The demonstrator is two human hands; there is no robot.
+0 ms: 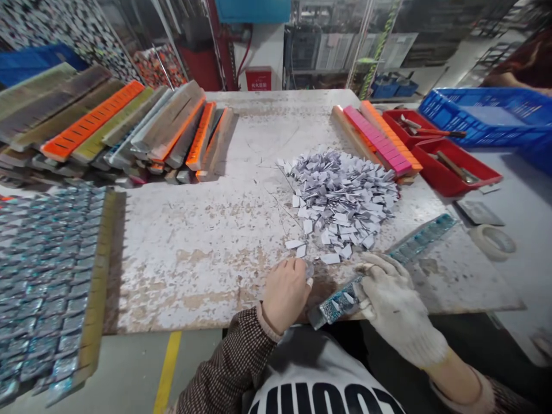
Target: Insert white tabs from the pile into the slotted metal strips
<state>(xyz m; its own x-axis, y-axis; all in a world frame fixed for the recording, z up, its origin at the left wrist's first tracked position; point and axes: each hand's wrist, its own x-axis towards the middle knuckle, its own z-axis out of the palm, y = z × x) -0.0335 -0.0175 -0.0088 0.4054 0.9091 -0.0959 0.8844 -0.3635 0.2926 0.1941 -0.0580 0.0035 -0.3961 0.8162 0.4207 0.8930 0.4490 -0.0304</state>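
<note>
A long bar [340,302] with a glittery teal face lies slantwise near the table's front edge, with small white slips standing up near its lower end. Across its middle is my right hand [390,305], in a white knit glove, with the fingers bent around the bar and hiding part of it. My left hand [285,292], bare, is closed just left of the bar. Something small and pale shows at its fingertips, too unclear to name. Beyond both hands lies a heap of small white slips [340,195], a few of them loose at its near side.
Stacked slotted bars [95,126] fill the back left, above rows of glittery teal pieces [43,276]. More bars [375,135] lie behind the heap. At right are red bins [457,164] with tools, a blue crate [483,115] and a tape roll [494,240].
</note>
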